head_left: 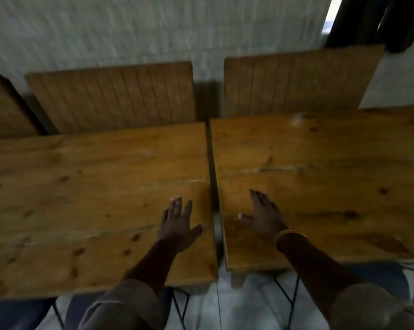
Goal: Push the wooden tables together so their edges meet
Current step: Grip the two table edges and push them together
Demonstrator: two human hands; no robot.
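Observation:
Two wooden tables stand side by side in front of me. The left table (82, 198) and the right table (332, 182) are separated by a narrow dark gap that widens toward me. My left hand (177, 225) hovers flat over the left table near its right edge, fingers apart, holding nothing. My right hand (263, 215), with a beaded bracelet at the wrist, is spread over the right table near its left edge, also empty. Whether the palms touch the wood is unclear in the blur.
Two wooden slatted bench backs (115, 96) (294, 82) stand behind the tables against a pale brick wall (153, 27). A third wooden piece (3, 108) shows at far left. Patterned floor tiles (249, 303) lie below the tables' near edges.

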